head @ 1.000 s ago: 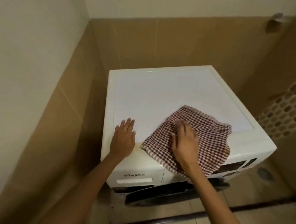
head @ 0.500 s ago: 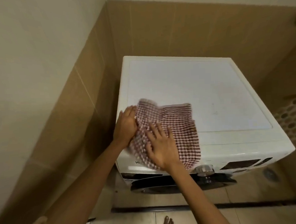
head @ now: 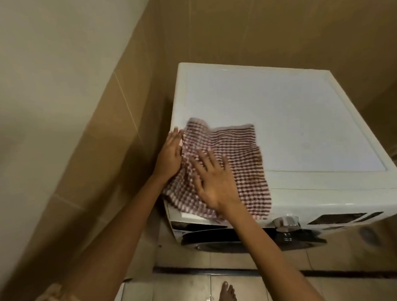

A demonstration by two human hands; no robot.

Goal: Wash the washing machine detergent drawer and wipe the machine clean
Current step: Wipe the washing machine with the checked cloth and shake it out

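Head view: the checked cloth (head: 236, 148) covers the front-left corner of the washing machine (head: 306, 121) top and overhangs its front. The right hand (head: 215, 181) presses it flat, fingers spread. The left hand (head: 170, 154), fingers straight, touches its left edge. The uncovered top lies rightward and back, nearer the right hand.

Two walls meet at a corner (head: 158, 37). Left of the corner, cream paint (head: 50, 54) sits above tan tiles (head: 105, 143). Right of it, the back wall (head: 278, 26) is tiled tan too. Well below the corner lies a pale tiled floor (head: 182, 294) (glossy, crossed by a dark strip (head: 222, 272)). The light is dim and warm.
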